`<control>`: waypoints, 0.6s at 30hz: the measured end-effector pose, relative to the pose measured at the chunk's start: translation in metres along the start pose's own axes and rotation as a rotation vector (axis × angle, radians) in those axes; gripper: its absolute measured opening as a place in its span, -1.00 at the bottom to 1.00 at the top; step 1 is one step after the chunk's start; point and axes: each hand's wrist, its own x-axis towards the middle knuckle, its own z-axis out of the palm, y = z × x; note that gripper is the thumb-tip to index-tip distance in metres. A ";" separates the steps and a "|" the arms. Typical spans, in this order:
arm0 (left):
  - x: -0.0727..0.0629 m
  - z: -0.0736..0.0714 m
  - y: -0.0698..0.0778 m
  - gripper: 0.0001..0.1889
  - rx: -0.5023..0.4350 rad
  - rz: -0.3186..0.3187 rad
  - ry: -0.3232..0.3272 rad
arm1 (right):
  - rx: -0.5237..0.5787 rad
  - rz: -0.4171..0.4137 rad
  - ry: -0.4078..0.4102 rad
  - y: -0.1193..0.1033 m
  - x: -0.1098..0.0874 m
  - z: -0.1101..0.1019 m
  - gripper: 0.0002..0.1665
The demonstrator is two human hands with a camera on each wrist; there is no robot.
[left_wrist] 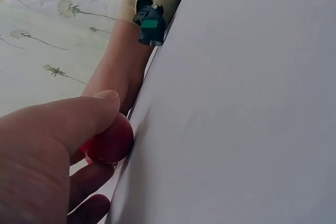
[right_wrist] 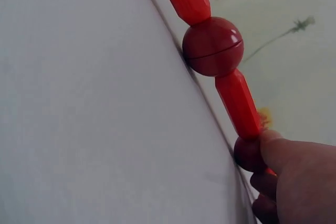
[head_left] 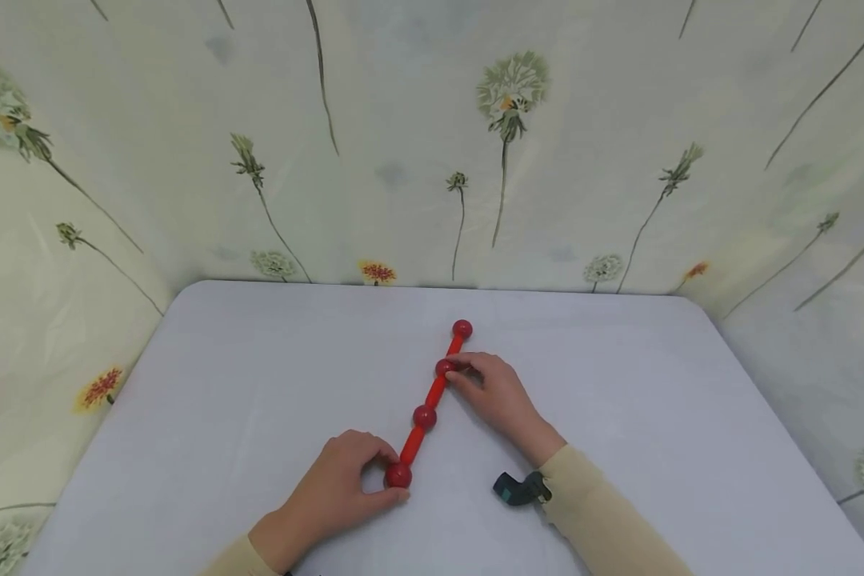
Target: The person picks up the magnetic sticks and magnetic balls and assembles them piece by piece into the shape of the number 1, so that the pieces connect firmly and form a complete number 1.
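Observation:
A straight chain of dark red balls joined by three bright red rods (head_left: 413, 445) slants across the white table, its far end leaning right. My left hand (head_left: 342, 488) holds the ball at the near end (head_left: 398, 475) between thumb and fingers. In the left wrist view, the thumb lies over that ball (left_wrist: 111, 140). Two balls further along, my right hand (head_left: 497, 392) pinches another ball (head_left: 443, 367). Between the hands lies a free ball (head_left: 425, 417), large with a seam line in the right wrist view. The far end ball (head_left: 462, 329) is untouched.
The white table (head_left: 295, 344) ends at a back edge against a hanging cloth (head_left: 403, 96) printed with dandelions. A small dark camera mount (head_left: 520, 488) sticks out from the right sleeve, close over the table.

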 end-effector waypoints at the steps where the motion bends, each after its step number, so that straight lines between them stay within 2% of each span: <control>1: -0.004 0.000 0.001 -0.70 -0.001 0.002 0.000 | -0.003 -0.013 -0.006 -0.003 0.000 0.002 -0.64; 6: -0.021 0.001 0.001 -0.72 -0.004 0.043 0.018 | -0.012 -0.067 -0.044 -0.015 0.004 0.015 -0.64; 11: -0.032 0.000 -0.002 -0.74 0.002 0.076 0.019 | 0.002 -0.084 -0.080 -0.026 0.007 0.026 -0.63; 18: -0.038 -0.001 -0.007 -0.72 0.009 0.131 0.060 | -0.005 -0.101 -0.072 -0.033 0.010 0.035 -0.61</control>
